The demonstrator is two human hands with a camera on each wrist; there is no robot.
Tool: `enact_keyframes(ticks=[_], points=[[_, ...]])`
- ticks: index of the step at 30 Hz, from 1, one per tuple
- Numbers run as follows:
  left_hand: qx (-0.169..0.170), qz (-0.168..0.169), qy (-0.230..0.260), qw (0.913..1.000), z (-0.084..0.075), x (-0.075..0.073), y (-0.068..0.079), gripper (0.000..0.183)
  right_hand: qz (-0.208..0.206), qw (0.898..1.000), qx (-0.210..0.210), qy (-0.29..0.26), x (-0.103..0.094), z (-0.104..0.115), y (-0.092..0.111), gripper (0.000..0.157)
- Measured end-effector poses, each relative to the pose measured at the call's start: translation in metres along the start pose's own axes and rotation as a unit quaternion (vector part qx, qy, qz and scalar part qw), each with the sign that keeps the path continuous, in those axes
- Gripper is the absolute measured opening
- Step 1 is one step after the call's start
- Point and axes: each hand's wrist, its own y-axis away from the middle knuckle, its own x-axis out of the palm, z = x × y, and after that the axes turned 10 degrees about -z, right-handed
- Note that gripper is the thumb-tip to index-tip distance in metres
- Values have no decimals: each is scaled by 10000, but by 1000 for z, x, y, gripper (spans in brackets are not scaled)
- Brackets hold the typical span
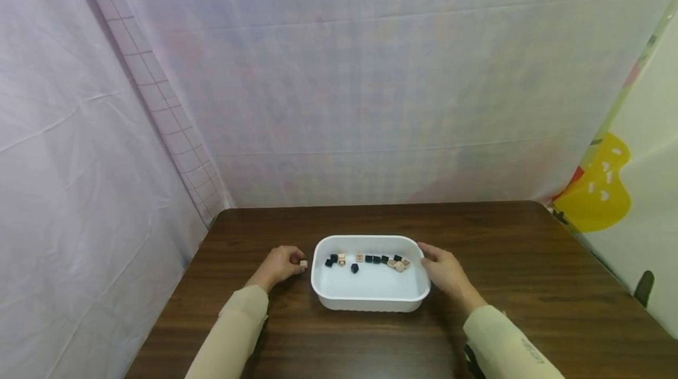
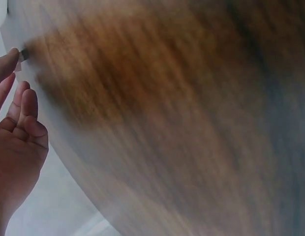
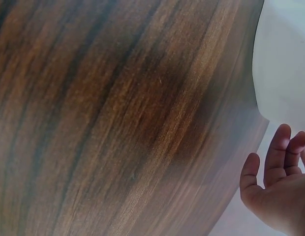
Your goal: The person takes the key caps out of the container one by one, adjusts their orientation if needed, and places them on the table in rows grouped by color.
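A white plastic tub [image 1: 371, 303] stands on the brown table, with small black and beige square pieces, which look like keycaps, lying along its far side. Just left of it, my left hand [image 1: 279, 265] pinches a small beige piece [image 1: 303, 263] between thumb and fingertips. The left wrist view shows this piece [image 2: 19, 66] only partly behind the thumb, the other fingers loosely bent. On the opposite side my right hand [image 1: 447, 270] holds the tub at its right rim. In the right wrist view its lower fingers [image 3: 276, 155] curl loosely beside the tub wall [image 3: 283, 64].
The dark wood-grain table [image 1: 503, 249] extends around the tub on every side. A pale hanging sheet [image 1: 365, 102] rises behind its far edge, and another white sheet [image 1: 90, 190] hangs along the left. At the right is a covering with a yellow printed shape [image 1: 598, 190].
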Motion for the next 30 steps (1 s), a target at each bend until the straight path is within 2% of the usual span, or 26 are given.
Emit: enact_keyframes(ticks=[7, 13, 18, 24, 30], points=[[-172, -46, 127, 9998, -3, -4, -4, 26, 5, 10000, 65, 0, 0, 0, 0, 45], [87, -167, 281, 9994, -9, -10, -9, 31, 3, 10000, 94, -11, 0, -1, 0, 45], [114, -181, 386, 9990, -20, -13, -12, 29, -46, 9999, 100, -2, -3, -6, 0, 45], [224, -201, 765, 9966, -44, -10, -17, 29, -152, 9999, 38, -1, -10, -7, 1, 45], [334, 60, 690, 9970, -76, 1, -23, 28, -196, 9998, 96, 43, -14, -8, 2, 46]])
